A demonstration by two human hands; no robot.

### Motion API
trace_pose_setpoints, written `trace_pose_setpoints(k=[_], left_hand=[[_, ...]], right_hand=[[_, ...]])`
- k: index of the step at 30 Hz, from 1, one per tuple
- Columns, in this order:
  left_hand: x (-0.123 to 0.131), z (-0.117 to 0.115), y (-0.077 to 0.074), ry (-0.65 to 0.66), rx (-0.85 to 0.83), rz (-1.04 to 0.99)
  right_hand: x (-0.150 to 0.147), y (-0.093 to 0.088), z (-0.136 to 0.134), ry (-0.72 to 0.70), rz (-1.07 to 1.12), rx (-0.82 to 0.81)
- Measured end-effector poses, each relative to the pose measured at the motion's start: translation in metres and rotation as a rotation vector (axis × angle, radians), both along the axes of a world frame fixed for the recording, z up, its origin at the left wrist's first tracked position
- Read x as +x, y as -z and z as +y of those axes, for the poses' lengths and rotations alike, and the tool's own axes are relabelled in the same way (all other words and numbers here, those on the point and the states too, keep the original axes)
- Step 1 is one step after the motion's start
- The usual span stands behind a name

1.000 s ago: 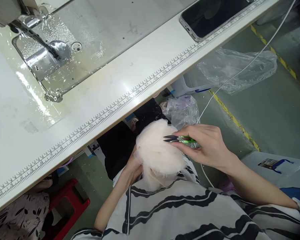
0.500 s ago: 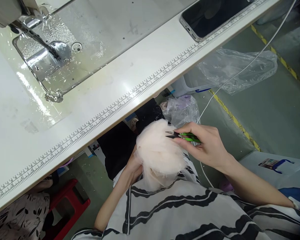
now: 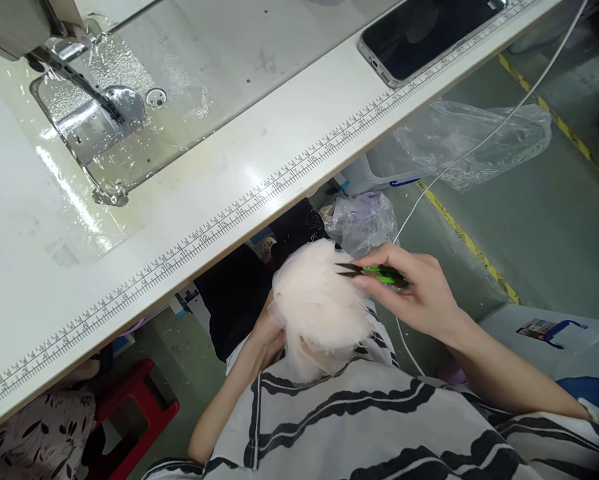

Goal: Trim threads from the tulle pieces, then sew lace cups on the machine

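A pale peach bunch of sheer, tulle-like fabric [image 3: 322, 300] rests over my lap, with frayed threads at its lower edge. My left hand [image 3: 270, 332] is at its left side; the fabric covers the fingers, so their grip is hidden. In my right hand [image 3: 414, 287] is a pair of green-handled thread snips [image 3: 379, 273], pinched between thumb and fingers. Their dark, pointed blades lie over the upper right of the fabric, tips slightly apart. Whether the blades touch the cloth I cannot tell.
A sewing machine [image 3: 86, 107] stands on the white table [image 3: 219, 180], whose front edge carries a printed ruler. A phone [image 3: 429, 40] lies at the back right. A white cable [image 3: 459, 163] hangs at the right. Plastic bags, bins and a red stool [image 3: 139, 413] are below.
My right hand has shifted slightly to the right with the snips, and the blade tips have drawn back a little across the fabric. The left hand and fabric look nearly still.
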State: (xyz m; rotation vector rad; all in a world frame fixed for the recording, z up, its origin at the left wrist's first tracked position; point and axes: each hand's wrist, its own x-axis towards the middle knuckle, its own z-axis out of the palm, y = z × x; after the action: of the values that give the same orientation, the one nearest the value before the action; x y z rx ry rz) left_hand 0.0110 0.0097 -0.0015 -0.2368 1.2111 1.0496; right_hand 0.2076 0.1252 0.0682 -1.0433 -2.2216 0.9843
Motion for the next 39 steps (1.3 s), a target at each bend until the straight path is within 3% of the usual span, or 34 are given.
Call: trace_pose_setpoints(k=[3, 9, 27, 33, 39], left_hand=[[0.000, 0.001, 0.001, 0.010, 0.001, -0.010], [0.001, 0.005, -0.002, -0.004, 0.022, 0.003], [0.002, 0.003, -0.005, 0.014, 0.025, -0.010], [0.001, -0.001, 0.001, 0.017, -0.008, -0.009], [0.003, 0.003, -0.001, 0.005, -0.005, 0.002]], right_hand=[[0.004, -0.002, 0.000, -0.066, -0.048, -0.006], [0.003, -0.001, -0.002, -0.059, -0.122, 0.001], [-0.009, 0.007, -0.004, -0.015, 0.012, -0.015], [-0.007, 0.008, -0.005, 0.039, 0.033, -0.052], [0.001, 0.006, -0.006, -0.028, 0.039, 0.082]])
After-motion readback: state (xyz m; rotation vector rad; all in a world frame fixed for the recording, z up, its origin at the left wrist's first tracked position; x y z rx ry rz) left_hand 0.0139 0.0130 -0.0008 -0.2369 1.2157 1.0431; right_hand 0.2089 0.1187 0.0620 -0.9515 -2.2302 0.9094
